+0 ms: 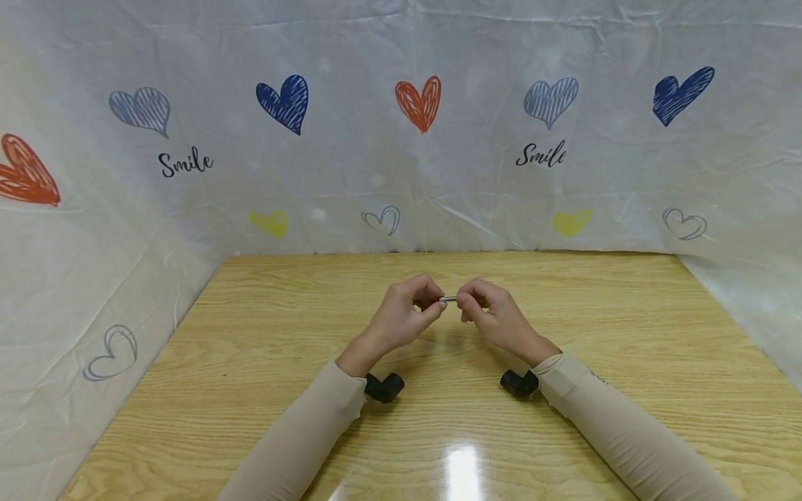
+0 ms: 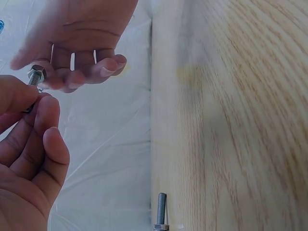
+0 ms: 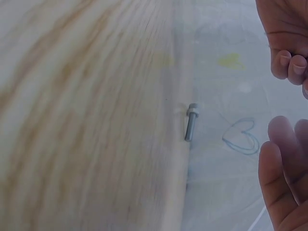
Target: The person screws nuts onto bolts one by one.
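Pinched between thumb and fingers of my left hand is a metal bolt, held level above the table. A hex nut sits on its threads in the left wrist view, at the end away from that hand. My right hand has its curled thumb and forefinger at this nut end. Fingers of the right hand surround the nut in the left wrist view. In the right wrist view the right hand and left hand are partly cut off, and the held bolt is outside the picture.
Another bolt with a nut lies toward the table's back edge, hidden in the head view. The wood-grain table meets a pale hanging sheet printed with hearts. Dark wrist mounts sit at the beige cuffs.
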Available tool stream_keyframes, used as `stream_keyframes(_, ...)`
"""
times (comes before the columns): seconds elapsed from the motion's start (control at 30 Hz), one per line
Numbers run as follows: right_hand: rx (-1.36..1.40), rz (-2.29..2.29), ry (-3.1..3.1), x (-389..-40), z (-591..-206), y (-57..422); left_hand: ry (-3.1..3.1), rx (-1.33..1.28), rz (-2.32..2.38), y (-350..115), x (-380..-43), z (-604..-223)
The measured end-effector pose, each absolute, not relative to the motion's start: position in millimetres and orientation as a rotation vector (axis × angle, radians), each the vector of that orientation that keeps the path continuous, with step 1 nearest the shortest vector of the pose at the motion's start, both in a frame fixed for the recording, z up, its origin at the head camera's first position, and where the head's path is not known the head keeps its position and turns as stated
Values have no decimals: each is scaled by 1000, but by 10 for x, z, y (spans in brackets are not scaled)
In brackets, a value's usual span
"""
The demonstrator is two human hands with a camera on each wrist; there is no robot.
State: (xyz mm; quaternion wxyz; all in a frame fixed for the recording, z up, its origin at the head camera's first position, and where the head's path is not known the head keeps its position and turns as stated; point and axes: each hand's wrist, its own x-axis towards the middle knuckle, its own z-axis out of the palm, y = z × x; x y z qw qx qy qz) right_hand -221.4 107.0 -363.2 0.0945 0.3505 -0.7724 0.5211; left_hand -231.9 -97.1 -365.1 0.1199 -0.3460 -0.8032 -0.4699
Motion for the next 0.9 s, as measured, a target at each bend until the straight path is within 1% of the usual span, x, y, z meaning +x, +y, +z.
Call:
stream_keyframes(0.2,1017,1526,-2333,-2180,-3618,1072,-2357,-990,-1371,-982,-2321,-3662)
stream_keyframes(0.9,1097,1567,-2276,-2195,-3624,1067,-2380,-967,-1396,-969,-2331,-3666)
